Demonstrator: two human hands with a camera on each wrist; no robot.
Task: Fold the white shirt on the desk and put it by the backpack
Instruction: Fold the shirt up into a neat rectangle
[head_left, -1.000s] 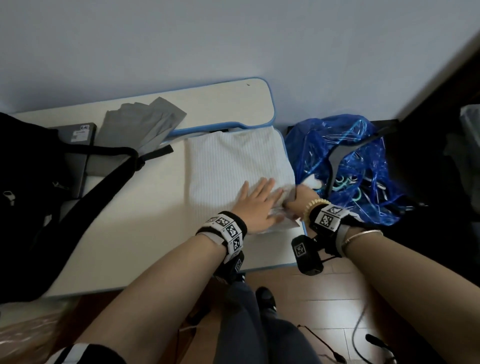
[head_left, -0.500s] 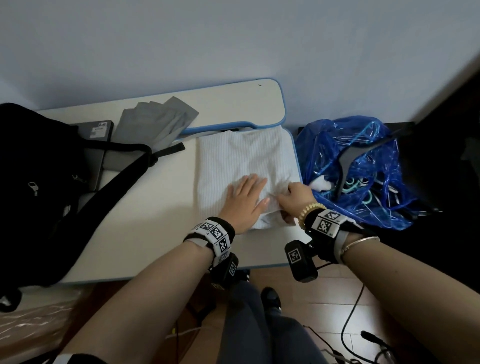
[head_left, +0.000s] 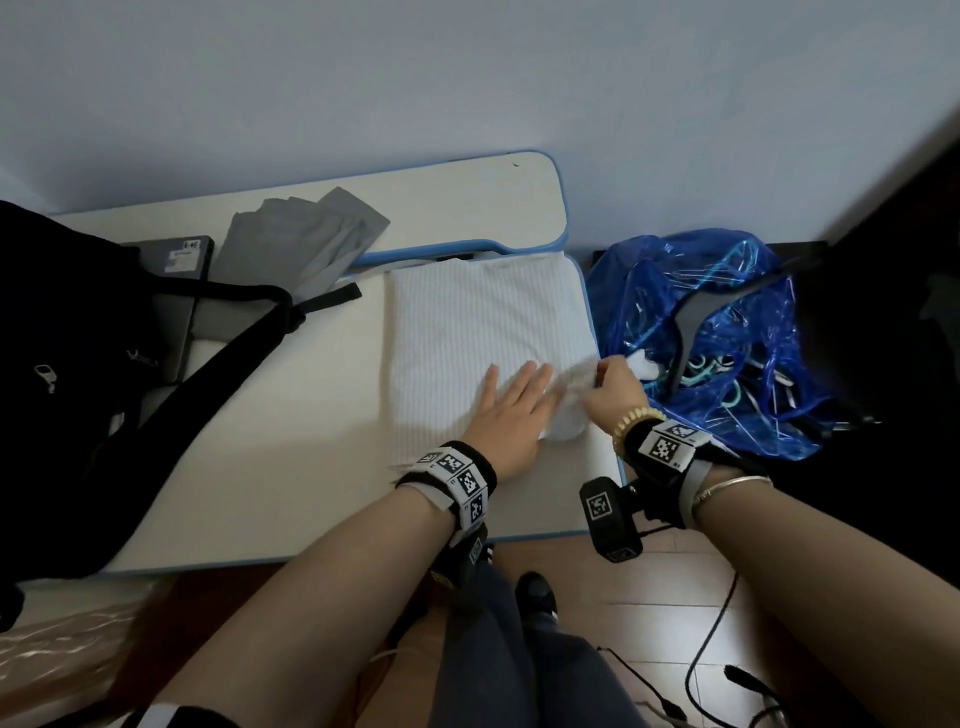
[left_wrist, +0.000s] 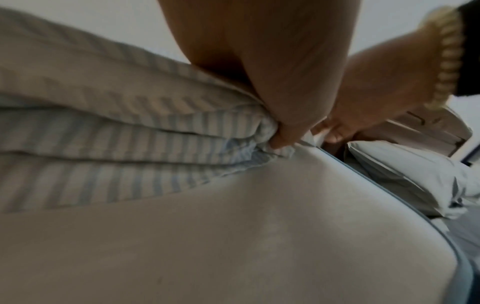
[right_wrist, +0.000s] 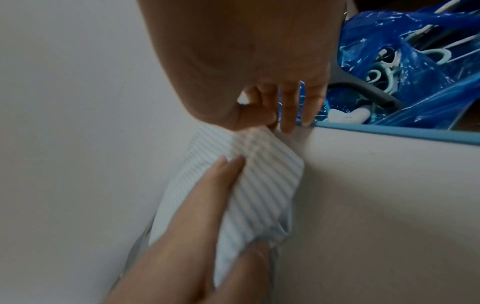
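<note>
Head view showed the shirt (head_left: 467, 332) lying partly folded on the desk's (head_left: 291, 447) right side, well apart from the backpack (head_left: 78, 374) at left. The left hand (head_left: 511, 410) pressed flat on it, fingers straight; the right hand (head_left: 610, 389) pinched a bunched corner beside the desk's right edge.

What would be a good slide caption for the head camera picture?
Left hand flattens the striped white shirt on the desk while right hand pinches its corner.
</note>
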